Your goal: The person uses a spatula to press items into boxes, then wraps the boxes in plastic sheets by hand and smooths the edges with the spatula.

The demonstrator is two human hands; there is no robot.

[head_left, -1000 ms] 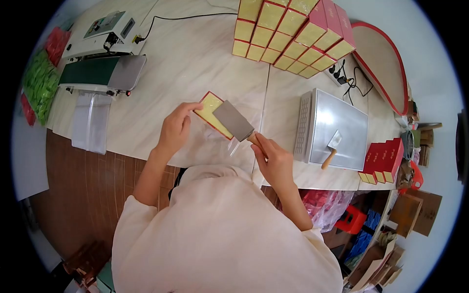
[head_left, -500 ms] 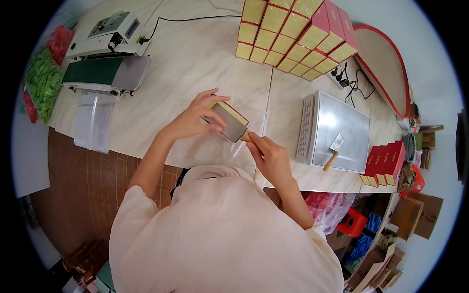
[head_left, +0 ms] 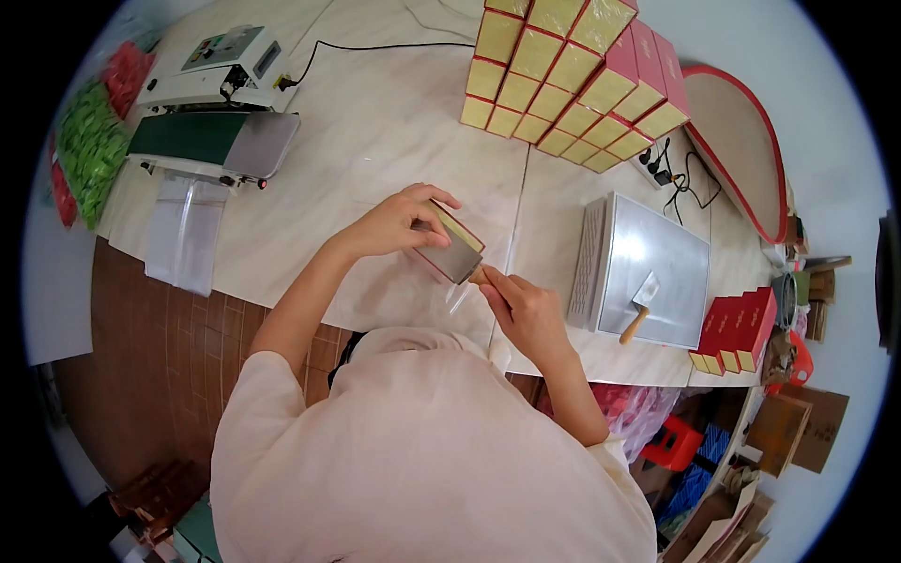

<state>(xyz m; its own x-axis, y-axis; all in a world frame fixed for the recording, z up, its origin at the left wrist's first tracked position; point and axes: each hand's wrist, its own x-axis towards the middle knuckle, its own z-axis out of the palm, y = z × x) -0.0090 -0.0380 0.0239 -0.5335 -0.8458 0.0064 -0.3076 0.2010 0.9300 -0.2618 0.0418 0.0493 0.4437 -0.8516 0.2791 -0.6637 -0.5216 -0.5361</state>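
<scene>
My right hand (head_left: 526,314) is closed round the wooden handle (head_left: 480,275) of a scraper. The scraper's flat grey metal blade (head_left: 458,256) lies against the end of a small red and gold box (head_left: 460,223). My left hand (head_left: 399,223) grips that box from the left, its fingers bent over the top and touching the blade or the box edge. Clear plastic film (head_left: 458,298) shows beneath the box, near the front of the table. The underside of the box is hidden.
A silver metal heating plate or box (head_left: 652,258) stands to the right, with a second scraper (head_left: 640,310) on it. Stacked gold and red boxes (head_left: 554,84) rise at the back; red boxes (head_left: 737,328) stand far right. A machine with a green belt (head_left: 192,141) is at left, beside clear bags (head_left: 183,235).
My left fingers have drawn in and bent more over the box. The box and scraper remain together, with the blade still flat on the box. The view has shifted slightly.
</scene>
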